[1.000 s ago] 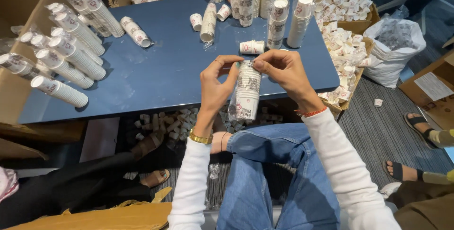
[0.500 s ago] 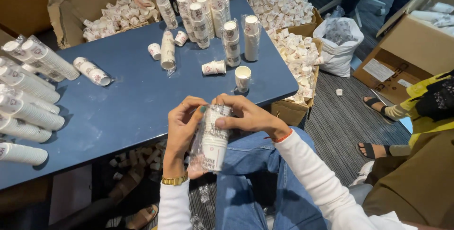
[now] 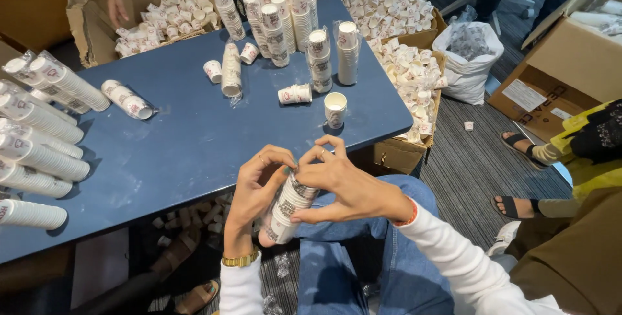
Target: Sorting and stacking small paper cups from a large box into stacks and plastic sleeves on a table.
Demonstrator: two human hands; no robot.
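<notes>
Over lap | both hands' grip clamped on cup stack | table ahead

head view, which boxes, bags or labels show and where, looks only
Brown cardboard box, right on the floor, with a white rectangular label.
White plastic bag, beside the table's far right corner.
Torn brown box, far left, full of small cups.
Clear-wrapped cup stack, held in both hands.

A blue table stands on grey ribbed carpet, with cardboard boxes around.
</notes>
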